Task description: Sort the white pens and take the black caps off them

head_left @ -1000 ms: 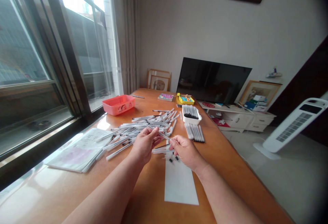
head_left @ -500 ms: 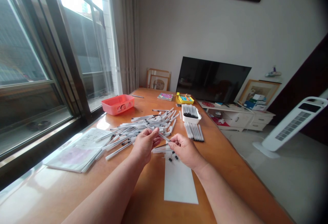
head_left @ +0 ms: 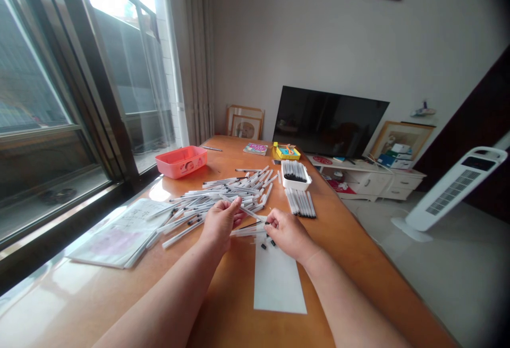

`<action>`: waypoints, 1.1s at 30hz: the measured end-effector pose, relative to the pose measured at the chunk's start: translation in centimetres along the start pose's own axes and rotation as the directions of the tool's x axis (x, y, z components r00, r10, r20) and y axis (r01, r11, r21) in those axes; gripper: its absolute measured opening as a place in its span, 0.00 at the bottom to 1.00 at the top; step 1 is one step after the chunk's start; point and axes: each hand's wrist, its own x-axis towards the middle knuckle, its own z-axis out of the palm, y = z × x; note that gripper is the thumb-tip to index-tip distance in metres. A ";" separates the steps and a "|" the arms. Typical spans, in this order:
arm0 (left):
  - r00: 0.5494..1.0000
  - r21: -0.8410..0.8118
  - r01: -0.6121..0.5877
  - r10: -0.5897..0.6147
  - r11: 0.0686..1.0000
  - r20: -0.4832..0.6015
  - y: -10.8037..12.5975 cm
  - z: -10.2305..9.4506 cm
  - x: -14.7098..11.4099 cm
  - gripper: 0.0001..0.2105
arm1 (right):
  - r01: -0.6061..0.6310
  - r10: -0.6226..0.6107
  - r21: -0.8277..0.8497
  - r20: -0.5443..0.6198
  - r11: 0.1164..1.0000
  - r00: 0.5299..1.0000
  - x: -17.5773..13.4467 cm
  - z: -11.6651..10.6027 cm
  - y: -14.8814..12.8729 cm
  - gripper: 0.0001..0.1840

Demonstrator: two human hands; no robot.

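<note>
My left hand (head_left: 221,223) is closed on a pen with a translucent white barrel (head_left: 250,212), which slants down to the right from its thumb and finger. My right hand (head_left: 287,232) pinches a small black pen part (head_left: 267,223), its exact kind too small to tell, just beside the barrel's end. Below the hands, several small black plugs (head_left: 263,246) lie on a white sheet of paper (head_left: 280,287). Some loose pen barrels (head_left: 245,230) rest between the hands, partly hidden. Beyond my left hand spreads a heap of similar pens (head_left: 215,191).
A white basket (head_left: 297,184) holds upright-leaning pens, with a row of pens (head_left: 300,203) in front. A pink box (head_left: 181,162), a booklet (head_left: 255,149) and a yellow box (head_left: 287,151) stand farther back. Papers (head_left: 115,234) lie left, near the window.
My right hand has drawn slightly away from the barrel's end, and a small black part now shows in its fingertips. My left hand still holds the pen; the view shifted a little.
</note>
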 end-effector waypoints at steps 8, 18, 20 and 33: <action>1.000 0.008 -0.017 0.017 1.000 0.006 -0.1 0.0 0.0 0.22 | 0.058 -0.057 -0.056 0.015 0.997 0.998 0.0 -0.4 -0.4 0.11; 0.945 0.102 -0.294 0.305 0.950 -0.121 2.0 -1.2 1.1 0.20 | 0.013 -0.014 -0.140 -0.009 0.990 1.000 0.1 -1.9 1.2 0.06; 0.906 0.204 -0.385 0.411 0.900 -0.104 2.4 -1.6 1.4 0.19 | -0.006 0.007 -0.141 0.010 0.990 1.000 0.3 -2.1 1.9 0.05; 0.773 0.804 -0.590 0.240 -0.066 0.587 -0.5 -0.6 -0.1 0.12 | -0.060 0.052 -0.196 -0.043 0.979 0.998 0.7 -2.2 3.7 0.14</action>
